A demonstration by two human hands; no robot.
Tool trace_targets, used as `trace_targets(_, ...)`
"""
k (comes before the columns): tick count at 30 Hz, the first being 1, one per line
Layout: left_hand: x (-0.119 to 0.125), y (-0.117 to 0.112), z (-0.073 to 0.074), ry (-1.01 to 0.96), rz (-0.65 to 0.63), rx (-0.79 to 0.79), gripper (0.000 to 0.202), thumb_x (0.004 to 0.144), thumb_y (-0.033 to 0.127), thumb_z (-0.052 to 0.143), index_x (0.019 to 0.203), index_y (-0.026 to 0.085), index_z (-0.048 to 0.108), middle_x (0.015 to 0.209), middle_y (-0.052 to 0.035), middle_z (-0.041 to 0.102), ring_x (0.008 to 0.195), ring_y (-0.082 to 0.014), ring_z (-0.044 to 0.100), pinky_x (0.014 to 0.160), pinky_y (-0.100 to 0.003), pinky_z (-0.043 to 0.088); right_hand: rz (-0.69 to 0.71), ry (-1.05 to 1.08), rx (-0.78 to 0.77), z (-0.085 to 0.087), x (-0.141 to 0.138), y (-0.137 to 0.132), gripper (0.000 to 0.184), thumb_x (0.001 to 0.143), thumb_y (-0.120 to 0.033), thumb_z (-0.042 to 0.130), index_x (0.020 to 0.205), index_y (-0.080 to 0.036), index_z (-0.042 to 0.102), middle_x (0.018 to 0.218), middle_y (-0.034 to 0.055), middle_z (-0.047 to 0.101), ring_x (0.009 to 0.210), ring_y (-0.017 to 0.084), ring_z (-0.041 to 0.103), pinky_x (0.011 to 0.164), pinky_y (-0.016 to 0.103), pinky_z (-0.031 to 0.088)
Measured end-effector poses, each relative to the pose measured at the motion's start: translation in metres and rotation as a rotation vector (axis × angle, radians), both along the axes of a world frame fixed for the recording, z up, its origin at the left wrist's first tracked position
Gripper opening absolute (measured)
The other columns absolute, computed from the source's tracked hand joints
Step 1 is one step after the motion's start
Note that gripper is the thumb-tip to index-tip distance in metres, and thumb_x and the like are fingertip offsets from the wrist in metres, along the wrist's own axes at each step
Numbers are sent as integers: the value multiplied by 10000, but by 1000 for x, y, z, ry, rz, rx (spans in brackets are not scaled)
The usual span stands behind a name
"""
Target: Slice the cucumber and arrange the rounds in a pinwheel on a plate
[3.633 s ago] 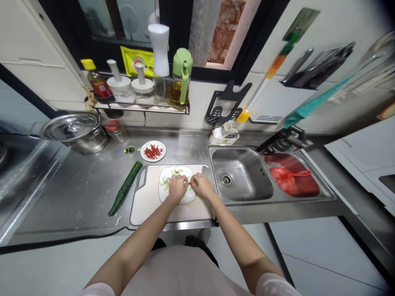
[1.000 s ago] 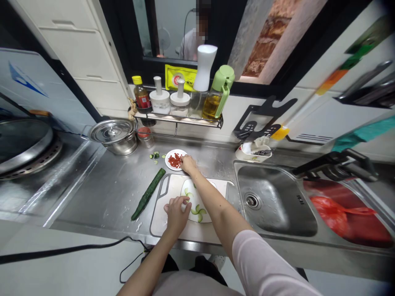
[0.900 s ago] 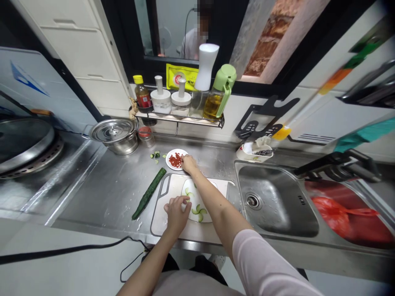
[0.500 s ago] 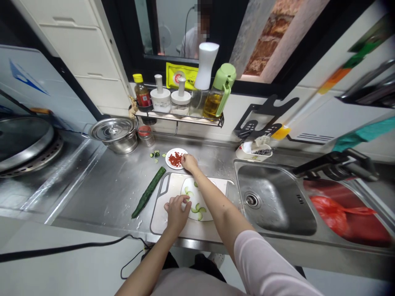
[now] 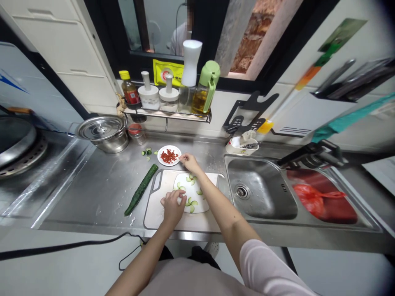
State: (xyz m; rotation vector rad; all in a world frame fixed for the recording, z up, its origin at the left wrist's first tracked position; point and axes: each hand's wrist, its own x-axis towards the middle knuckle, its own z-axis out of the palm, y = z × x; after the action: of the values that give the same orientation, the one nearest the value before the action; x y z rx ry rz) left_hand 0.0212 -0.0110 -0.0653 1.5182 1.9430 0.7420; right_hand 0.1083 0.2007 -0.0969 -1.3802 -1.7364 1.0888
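Observation:
My right hand [image 5: 189, 162] is just off the right rim of a small white plate [image 5: 159, 159] holding small red pieces [image 5: 169, 156]. Its fingertips are pinched together; whatever is between them is too small to make out. Over the left side of a larger white plate [image 5: 182, 178], my left hand [image 5: 173, 206] hovers with thumb and forefinger apart, holding nothing I can see. Thin green-edged cucumber slices [image 5: 191, 205] lie on this plate in curved clusters, some partly behind my right forearm. The plate rests on a cutting board [image 5: 154, 211].
A whole cucumber [image 5: 141, 190] lies left of the board, with cucumber scraps [image 5: 148, 152] behind it. A lidded steel pot [image 5: 111, 142] and a red-topped jar [image 5: 136, 135] stand at the back. The sink [image 5: 262, 189] is right; a condiment rack [image 5: 173, 116] hangs above.
My right hand has drawn back from over the red pieces to beside the small plate's rim. My left hand stays over the larger plate. The whole view has shifted somewhat.

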Motion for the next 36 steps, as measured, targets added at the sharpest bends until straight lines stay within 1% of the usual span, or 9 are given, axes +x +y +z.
trace_targets(4, -2, 0, 0, 4, 13, -3, 168, 858, 269, 564, 975, 254, 683, 932, -23, 708, 981, -228, 576, 856, -379, 314, -24, 45, -8, 12, 28, -33, 156, 784, -334, 559, 797, -182, 589, 722, -18, 599, 655, 109, 514, 670, 219, 439)
trace_targets(7, -5, 0, 0, 1, 23, -5, 174, 855, 267, 565, 981, 253, 685, 940, -23, 713, 978, -228, 577, 857, -381, 310, -36, 80, -27, 17, 49, -62, 177, 784, -358, 555, 807, -186, 587, 684, -29, 562, 608, 104, 486, 615, 213, 417)
trace_targets(11, -8, 2, -1, 9, 25, -14, 174, 862, 273, 558, 974, 248, 689, 938, -28, 711, 978, -228, 576, 847, -374, 311, -53, 110, -26, 19, 72, -99, 182, 776, -365, 567, 801, -186, 587, 688, -20, 567, 620, 112, 486, 621, 219, 413)
trace_targets(15, -10, 4, -2, 35, 28, -20, 180, 865, 282, 559, 985, 249, 687, 946, -27, 705, 977, -224, 573, 834, -365, 309, -81, 57, -33, 17, 86, -131, 163, 791, -346, 561, 807, -187, 597, 700, -19, 566, 625, 118, 477, 614, 220, 400)
trace_targets(20, -13, 3, -6, 67, 7, -21, 181, 868, 292, 560, 992, 249, 684, 954, -27, 704, 986, -231, 566, 837, -371, 294, -16, -140, 28, 16, 90, -165, 95, 825, -247, 542, 781, -191, 606, 732, -8, 586, 721, 137, 518, 681, 231, 390)
trace_targets(25, -11, 2, -12, 117, -45, -44, 186, 859, 304, 575, 1000, 248, 681, 970, -38, 703, 997, -245, 556, 824, -374, 287, 76, -400, 62, 12, 84, -188, 89, 865, -207, 554, 796, -193, 609, 792, 11, 599, 795, 149, 513, 731, 245, 360)
trace_targets(30, -5, -1, -14, 149, -100, -70, 165, 860, 316, 586, 981, 253, 678, 969, -26, 696, 1005, -237, 543, 831, -378, 276, 133, -546, 62, 11, 77, -199, 109, 901, -198, 532, 834, -193, 617, 857, 26, 608, 845, 155, 504, 727, 243, 344)
trace_targets(36, 1, -2, -12, 154, -157, -111, 161, 866, 334, 580, 963, 251, 676, 971, -32, 692, 1007, -242, 531, 831, -375, 273, 163, -673, 61, 15, 73, -200, 147, 938, -239, 502, 884, -191, 630, 909, 44, 610, 885, 169, 495, 721, 254, 328)
